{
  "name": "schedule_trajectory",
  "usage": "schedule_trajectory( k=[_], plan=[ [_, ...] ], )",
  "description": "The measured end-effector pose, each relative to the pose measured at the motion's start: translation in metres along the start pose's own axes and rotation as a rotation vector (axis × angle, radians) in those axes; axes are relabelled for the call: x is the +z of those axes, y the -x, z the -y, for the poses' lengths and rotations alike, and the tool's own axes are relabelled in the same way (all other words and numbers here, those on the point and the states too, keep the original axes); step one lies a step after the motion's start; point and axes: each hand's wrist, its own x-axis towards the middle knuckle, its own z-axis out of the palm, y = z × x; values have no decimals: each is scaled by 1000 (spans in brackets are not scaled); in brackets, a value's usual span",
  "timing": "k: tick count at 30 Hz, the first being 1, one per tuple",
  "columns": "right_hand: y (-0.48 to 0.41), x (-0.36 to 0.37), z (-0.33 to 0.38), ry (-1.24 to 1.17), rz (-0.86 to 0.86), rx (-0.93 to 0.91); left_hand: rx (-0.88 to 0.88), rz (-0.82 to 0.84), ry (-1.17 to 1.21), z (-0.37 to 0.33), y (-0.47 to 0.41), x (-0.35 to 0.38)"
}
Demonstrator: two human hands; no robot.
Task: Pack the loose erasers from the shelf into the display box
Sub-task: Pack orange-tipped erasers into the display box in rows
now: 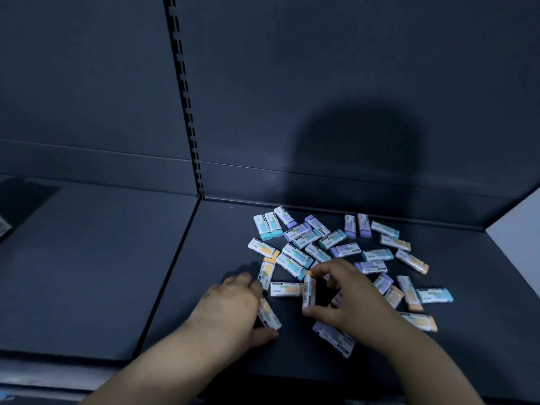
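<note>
Printing on the eraser sleeves [344, 249] too blurred to read, barcode [306, 292] on one upright eraser [310, 283], digits illegible

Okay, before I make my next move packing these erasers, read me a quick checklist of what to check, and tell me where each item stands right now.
1. Left hand has a firm hold: ok, it grips the left eraser.
2. Right hand has a firm hold: ok, it pinches the barcode eraser, which stands on edge.
3. Display box within sight: not ok, none shows in this view.
4. Shelf cleared: not ok, many loose erasers lie scattered on it.
5. Both held erasers face the same way: cannot tell, the left one is blurred and partly covered.
</note>
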Motion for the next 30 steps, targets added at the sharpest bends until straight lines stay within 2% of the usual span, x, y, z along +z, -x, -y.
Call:
schedule_trajectory(
  k=[8, 14, 18, 30],
  plan=[
    [9, 10, 16, -43, 42, -52, 93, 20, -1, 5, 1, 1],
    [9, 34, 19, 37, 50, -187, 110, 3, 7, 4, -1, 0],
    [11, 28, 16, 123, 24, -169, 113, -5, 11, 6, -2, -2],
    [9, 24, 20, 386, 88, -110, 140, 23, -59, 9, -8, -2]
  ],
)
